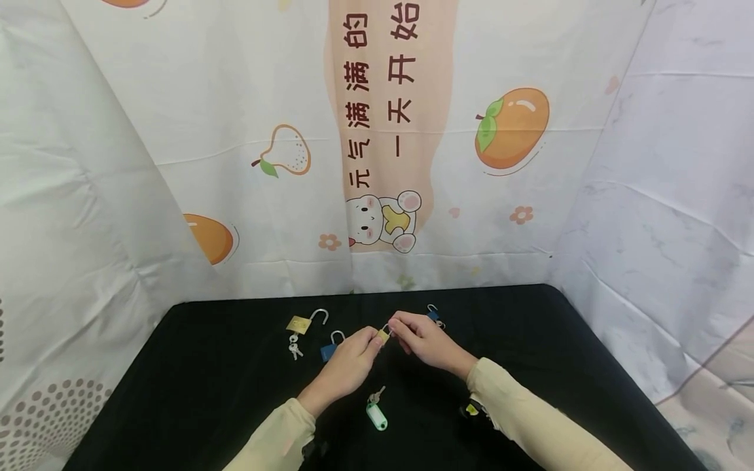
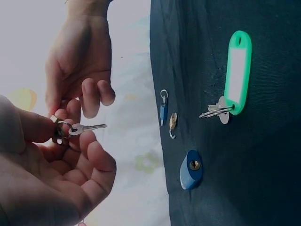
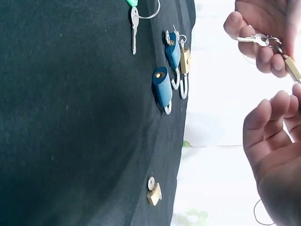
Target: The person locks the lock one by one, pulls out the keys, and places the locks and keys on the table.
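Observation:
My left hand (image 1: 351, 358) grips a small brass padlock (image 1: 384, 335) above the table, around the middle. A ring with a silver key (image 2: 84, 128) hangs from the padlock's lower end, between the curled fingers. The right hand (image 1: 429, 339) meets it from the other side, thumb and fingertips pinching the padlock's shackle. In the right wrist view, part of the brass padlock (image 3: 292, 68) shows at the right edge, its shackle end mostly out of frame. Beside the left hand lies a blue padlock (image 1: 328, 352), its shackle raised.
Nearest me on the black cloth (image 1: 194, 392) is a green key tag (image 1: 377, 417) with keys. A larger brass padlock (image 1: 298, 324) with keys (image 1: 295, 348) lies back left, its shackle swung out. Another blue padlock (image 1: 432, 314) lies behind the right hand. A printed curtain hangs behind.

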The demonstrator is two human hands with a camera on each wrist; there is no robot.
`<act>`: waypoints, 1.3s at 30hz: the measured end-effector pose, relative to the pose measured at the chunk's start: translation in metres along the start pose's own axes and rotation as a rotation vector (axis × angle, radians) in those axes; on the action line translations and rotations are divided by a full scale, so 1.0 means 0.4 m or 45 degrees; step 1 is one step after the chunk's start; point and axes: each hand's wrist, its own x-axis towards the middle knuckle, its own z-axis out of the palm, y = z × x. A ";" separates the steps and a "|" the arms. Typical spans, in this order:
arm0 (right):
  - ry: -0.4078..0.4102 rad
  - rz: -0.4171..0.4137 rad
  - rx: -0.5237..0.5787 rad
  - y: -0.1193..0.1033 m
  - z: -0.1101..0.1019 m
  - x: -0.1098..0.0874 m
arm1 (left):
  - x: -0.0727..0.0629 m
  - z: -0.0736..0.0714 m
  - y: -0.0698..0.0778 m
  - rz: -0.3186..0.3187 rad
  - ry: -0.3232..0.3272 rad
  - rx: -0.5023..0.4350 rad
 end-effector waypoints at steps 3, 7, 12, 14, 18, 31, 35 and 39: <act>0.016 -0.006 0.007 -0.003 0.000 0.001 | 0.003 0.003 0.000 -0.012 -0.003 -0.018; 0.057 -0.009 0.001 -0.007 0.004 0.006 | 0.008 0.006 0.004 -0.021 0.029 -0.044; 0.092 0.012 -0.015 -0.006 0.009 0.011 | 0.015 0.006 0.009 -0.022 0.052 -0.039; 0.094 0.025 -0.014 -0.005 0.011 0.009 | 0.020 0.006 0.011 -0.022 0.054 -0.015; 0.117 0.043 -0.021 -0.002 0.014 0.006 | 0.028 0.008 0.016 -0.035 0.051 0.032; 0.164 0.026 -0.019 0.002 0.028 0.014 | 0.031 0.012 0.017 -0.081 0.071 0.066; 0.150 0.045 -0.017 0.022 0.033 0.020 | 0.028 0.016 0.013 -0.097 0.079 0.049; 0.161 0.069 -0.038 0.074 0.043 0.026 | 0.028 0.019 0.010 -0.100 0.085 0.028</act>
